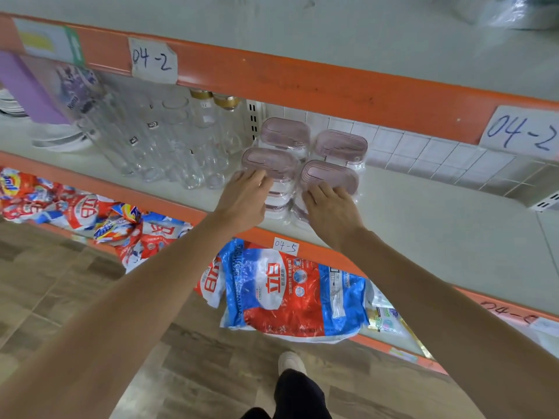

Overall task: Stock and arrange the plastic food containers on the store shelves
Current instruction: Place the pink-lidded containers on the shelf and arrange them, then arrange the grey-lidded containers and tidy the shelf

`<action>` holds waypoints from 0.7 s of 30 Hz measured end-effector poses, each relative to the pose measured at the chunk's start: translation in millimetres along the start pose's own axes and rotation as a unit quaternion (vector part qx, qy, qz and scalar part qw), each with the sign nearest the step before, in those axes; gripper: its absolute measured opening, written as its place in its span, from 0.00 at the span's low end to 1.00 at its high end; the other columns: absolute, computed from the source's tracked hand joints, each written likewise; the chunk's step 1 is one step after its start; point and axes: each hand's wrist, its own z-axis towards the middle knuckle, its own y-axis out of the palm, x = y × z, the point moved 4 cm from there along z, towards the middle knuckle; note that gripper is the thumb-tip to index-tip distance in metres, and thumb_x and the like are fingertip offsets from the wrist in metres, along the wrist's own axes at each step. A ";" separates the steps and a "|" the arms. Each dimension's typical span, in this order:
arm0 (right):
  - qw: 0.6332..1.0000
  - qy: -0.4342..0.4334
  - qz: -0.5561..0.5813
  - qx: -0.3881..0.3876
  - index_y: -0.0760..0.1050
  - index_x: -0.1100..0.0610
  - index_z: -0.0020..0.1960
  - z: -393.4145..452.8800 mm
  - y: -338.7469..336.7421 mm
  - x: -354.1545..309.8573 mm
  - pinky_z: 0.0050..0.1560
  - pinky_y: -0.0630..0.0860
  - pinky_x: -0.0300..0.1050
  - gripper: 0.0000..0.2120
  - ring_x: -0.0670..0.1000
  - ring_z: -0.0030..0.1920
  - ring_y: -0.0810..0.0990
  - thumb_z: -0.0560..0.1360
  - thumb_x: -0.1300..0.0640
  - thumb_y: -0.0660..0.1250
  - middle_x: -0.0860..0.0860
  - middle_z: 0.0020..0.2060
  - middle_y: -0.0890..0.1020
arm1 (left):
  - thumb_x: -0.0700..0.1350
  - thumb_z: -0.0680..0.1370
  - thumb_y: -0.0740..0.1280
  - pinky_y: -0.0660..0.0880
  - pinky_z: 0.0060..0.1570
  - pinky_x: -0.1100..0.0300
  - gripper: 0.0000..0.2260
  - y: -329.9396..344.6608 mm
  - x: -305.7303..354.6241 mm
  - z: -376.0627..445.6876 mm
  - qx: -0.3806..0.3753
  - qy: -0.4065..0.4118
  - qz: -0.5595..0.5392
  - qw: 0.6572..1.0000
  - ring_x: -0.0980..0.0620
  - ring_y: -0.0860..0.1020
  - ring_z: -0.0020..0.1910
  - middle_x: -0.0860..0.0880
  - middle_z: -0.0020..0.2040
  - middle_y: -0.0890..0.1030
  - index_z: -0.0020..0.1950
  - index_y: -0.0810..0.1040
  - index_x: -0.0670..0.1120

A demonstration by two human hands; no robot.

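Several stacks of clear plastic food containers with pink lids stand on the middle shelf point(423, 225). Two stacks are in front, the left one point(269, 161) and the right one point(328, 173); two more stand behind, the back left stack point(286, 131) and the back right stack point(340, 145). My left hand point(245, 198) holds the front left stack with its fingers curled over the lid's near edge. My right hand point(331, 207) holds the front right stack the same way, fingers on the lid's front rim. The hands hide the lower containers of both front stacks.
Tall clear glasses point(169, 146) and gold-capped bottles point(211, 116) crowd the shelf just left of the stacks. White dishes point(60, 137) lie further left. Bare shelf lies to the right. Detergent bags point(287, 291) fill the shelf below. An orange shelf edge point(302, 83) hangs overhead.
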 end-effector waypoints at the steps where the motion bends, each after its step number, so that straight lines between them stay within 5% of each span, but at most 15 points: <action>1: 1.000 -0.014 0.015 -0.010 0.67 0.58 0.66 -3.1 -5.6 -3.4 0.59 0.68 0.46 0.19 0.53 0.62 0.71 0.76 0.57 0.63 0.53 0.61 0.72 | 0.40 0.75 0.63 0.64 0.61 0.55 0.17 -6.7 3.0 -4.8 -0.014 0.013 0.003 1.000 0.47 0.71 0.60 0.45 0.60 0.73 0.64 0.72 0.42; 5: 0.996 -0.054 0.058 -0.043 0.61 0.60 0.70 -18.9 -32.8 -10.8 0.64 0.66 0.48 0.22 0.55 0.65 0.68 0.78 0.58 0.59 0.55 0.65 0.69 | 0.42 0.76 0.61 0.69 0.54 0.56 0.12 -41.5 7.4 -25.4 -0.066 0.039 -0.010 0.997 0.49 0.74 0.54 0.47 0.54 0.76 0.59 0.75 0.43; 14: 0.987 -0.017 0.149 -0.051 0.66 0.58 0.68 -70.7 -110.3 6.8 0.60 0.69 0.46 0.20 0.52 0.63 0.69 0.78 0.53 0.60 0.53 0.61 0.71 | 0.39 0.76 0.59 0.75 0.46 0.52 0.10 -135.5 20.2 -61.3 -0.104 0.099 -0.020 0.989 0.47 0.76 0.50 0.46 0.51 0.78 0.55 0.77 0.42; 21: 0.986 0.050 0.155 -0.035 0.67 0.57 0.67 -136.4 -175.2 66.7 0.58 0.69 0.45 0.19 0.52 0.63 0.69 0.78 0.54 0.60 0.52 0.62 0.71 | 0.41 0.78 0.59 0.73 0.40 0.56 0.06 -215.5 72.9 -41.9 -0.073 0.177 -0.047 0.980 0.50 0.77 0.44 0.48 0.46 0.79 0.47 0.76 0.44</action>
